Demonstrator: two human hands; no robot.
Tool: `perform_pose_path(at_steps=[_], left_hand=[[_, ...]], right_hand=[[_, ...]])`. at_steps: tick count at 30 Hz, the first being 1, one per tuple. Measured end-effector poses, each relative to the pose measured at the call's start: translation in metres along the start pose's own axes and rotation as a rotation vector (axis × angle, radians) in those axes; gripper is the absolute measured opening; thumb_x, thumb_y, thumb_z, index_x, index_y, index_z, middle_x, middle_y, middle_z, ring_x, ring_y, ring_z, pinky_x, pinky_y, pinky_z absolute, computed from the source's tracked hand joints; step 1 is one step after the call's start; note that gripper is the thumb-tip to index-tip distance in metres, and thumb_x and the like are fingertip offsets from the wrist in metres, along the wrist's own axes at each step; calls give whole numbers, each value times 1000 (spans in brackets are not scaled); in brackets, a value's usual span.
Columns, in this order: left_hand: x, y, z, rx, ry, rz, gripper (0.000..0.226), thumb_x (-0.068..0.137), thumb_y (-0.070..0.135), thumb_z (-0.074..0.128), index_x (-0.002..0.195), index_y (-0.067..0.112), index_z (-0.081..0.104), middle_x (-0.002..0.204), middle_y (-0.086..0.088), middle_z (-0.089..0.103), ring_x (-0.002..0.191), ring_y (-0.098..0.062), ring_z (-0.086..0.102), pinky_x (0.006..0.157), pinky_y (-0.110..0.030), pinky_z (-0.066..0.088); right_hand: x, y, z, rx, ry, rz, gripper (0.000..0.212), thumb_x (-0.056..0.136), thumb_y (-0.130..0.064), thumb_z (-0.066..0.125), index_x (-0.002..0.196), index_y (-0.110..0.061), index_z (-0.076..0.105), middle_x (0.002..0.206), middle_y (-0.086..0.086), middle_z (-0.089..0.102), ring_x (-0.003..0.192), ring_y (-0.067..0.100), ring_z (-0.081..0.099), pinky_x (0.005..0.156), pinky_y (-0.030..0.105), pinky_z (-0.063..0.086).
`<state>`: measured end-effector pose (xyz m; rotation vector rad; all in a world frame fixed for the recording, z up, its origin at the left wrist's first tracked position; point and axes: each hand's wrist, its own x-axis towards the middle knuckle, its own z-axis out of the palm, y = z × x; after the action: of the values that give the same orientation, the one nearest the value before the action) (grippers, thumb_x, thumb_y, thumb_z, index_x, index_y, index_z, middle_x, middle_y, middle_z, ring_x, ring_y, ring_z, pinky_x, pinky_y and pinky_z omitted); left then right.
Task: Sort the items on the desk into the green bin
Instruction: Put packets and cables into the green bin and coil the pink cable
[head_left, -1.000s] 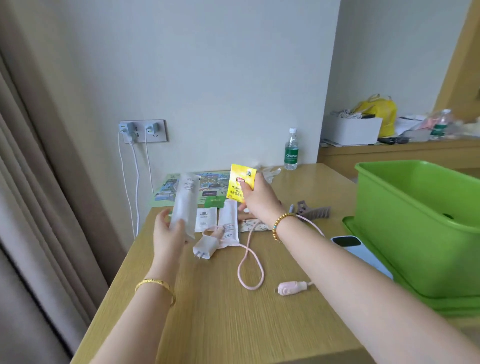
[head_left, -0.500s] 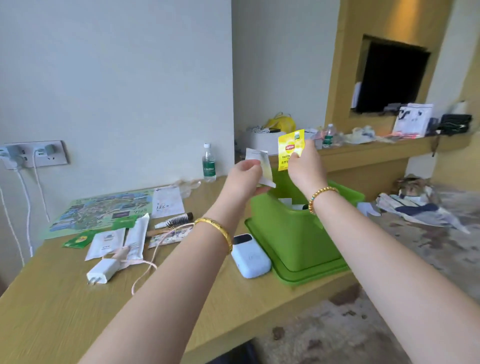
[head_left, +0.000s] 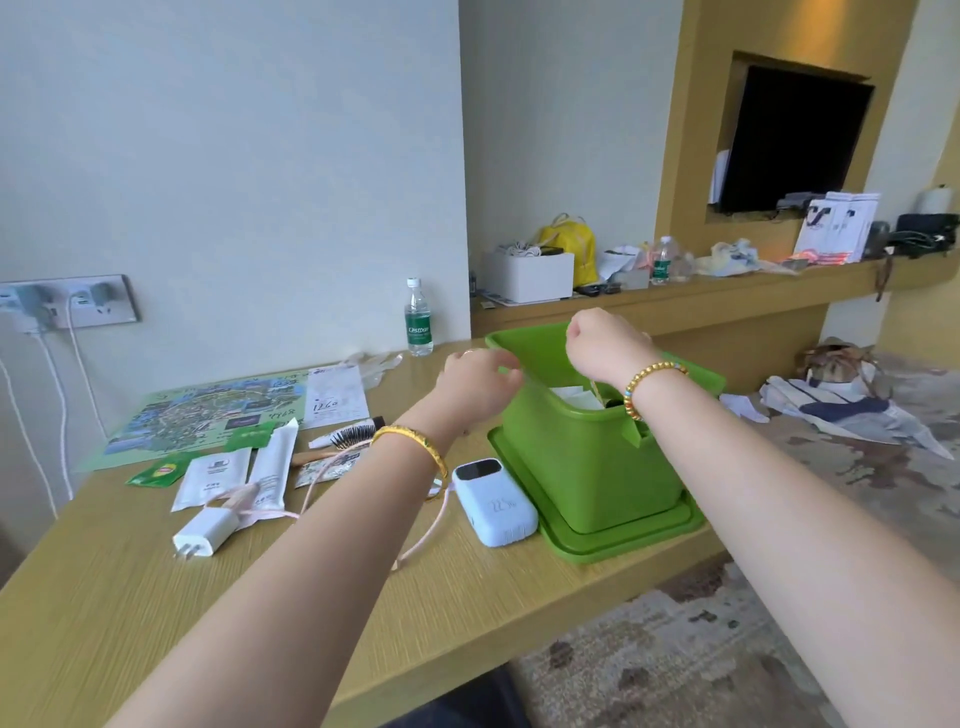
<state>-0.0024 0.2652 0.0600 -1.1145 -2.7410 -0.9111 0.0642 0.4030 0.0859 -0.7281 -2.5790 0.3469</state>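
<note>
The left hand is hovering at the near-left rim of the green bin, its fingers blurred but seeming loosely spread and holding nothing that shows. The right hand is hanging above the bin's open top with its fingers curled downward; whether they are pinching something or have let go cannot be told, since the fingertips are turning away from the camera. Both hands are probably poised there because this is the drop point: white and yellowish packets are lying inside the bin, just below the right wrist. The bin is standing on its green lid at the right end of the desk, close to the front edge, likely so that both arms can reach it. A pale blue power bank is lying just beside the lid on its left. Further left, toward the desk's back edge, things are waiting unsorted: a hairbrush, a long white sachet, a flat white packet, a green tea bag, a white charger with a pink cable, a receipt and a map. A water bottle is standing at the back edge against the wall. The sorting seems only partly done.
</note>
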Motion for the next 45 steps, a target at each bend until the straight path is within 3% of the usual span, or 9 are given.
perform_pose_path(at_steps=[6, 13, 17, 22, 26, 32, 36, 39, 45], left_hand=[[-20, -78, -25, -83, 127, -128, 32, 90, 15, 42, 116, 16, 62, 125, -7, 60, 112, -26, 56, 92, -26, 40], [-49, -183, -39, 21, 95, -335, 35, 89, 7, 43, 119, 13, 60, 124, -9, 61, 105, -27, 59, 78, -24, 41], [-59, -222, -33, 109, 87, -379, 40, 87, 8, 44, 123, 20, 57, 114, -11, 64, 67, -17, 54, 52, -23, 38], [-52, -244, -14, 216, 26, -315, 49, 87, 4, 42, 131, 22, 49, 129, -8, 56, 106, -26, 57, 74, -29, 45], [-44, -252, -9, 239, 9, -305, 57, 83, -6, 39, 135, 18, 46, 138, -8, 49, 122, -28, 50, 94, -34, 44], [-32, -258, -14, 207, -17, -272, 74, 80, -13, 37, 131, 39, 48, 130, -2, 54, 79, -23, 59, 40, -15, 37], [-27, -259, -16, 262, -104, -190, 51, 89, 9, 48, 135, 30, 46, 140, 1, 49, 105, -26, 60, 79, -30, 49], [-25, -257, -18, 329, -194, -159, 52, 90, 18, 50, 139, 31, 39, 138, 0, 50, 104, -25, 60, 81, -32, 51], [-17, -252, -16, 468, -295, -130, 53, 88, 43, 54, 138, 30, 40, 135, -6, 45, 114, -25, 53, 87, -34, 47]], right_hand=[[-8, -78, 34, 103, 194, -341, 34, 90, -7, 37, 112, -17, 61, 120, 8, 59, 115, 30, 47, 102, 40, 29], [-18, -129, 128, 126, -165, -422, 37, 88, -2, 36, 116, -12, 58, 123, 9, 57, 116, 27, 48, 96, 38, 37], [-13, -128, 174, 79, -316, -373, 43, 84, 3, 36, 120, -12, 55, 125, 11, 52, 113, 29, 46, 88, 37, 41], [-6, -126, 206, 19, -355, -404, 57, 80, 10, 35, 130, -14, 46, 142, 8, 40, 129, 30, 34, 100, 43, 34], [5, -122, 216, 6, -239, -387, 46, 83, 9, 40, 119, -15, 56, 127, 10, 50, 120, 31, 37, 94, 39, 39], [16, -117, 219, -14, -413, -401, 36, 82, 7, 50, 105, -20, 59, 105, 10, 52, 73, 21, 46, 63, 32, 36], [18, -114, 223, 0, -399, -423, 32, 82, 4, 55, 106, -19, 57, 116, 13, 53, 97, 26, 50, 67, 33, 38], [19, -114, 224, -15, -410, -433, 28, 83, 5, 53, 102, -16, 52, 120, 15, 51, 115, 31, 45, 69, 34, 38], [19, -108, 220, -13, -374, -477, 24, 84, 7, 48, 97, -12, 53, 98, -1, 56, 97, 27, 49, 63, 32, 37]])
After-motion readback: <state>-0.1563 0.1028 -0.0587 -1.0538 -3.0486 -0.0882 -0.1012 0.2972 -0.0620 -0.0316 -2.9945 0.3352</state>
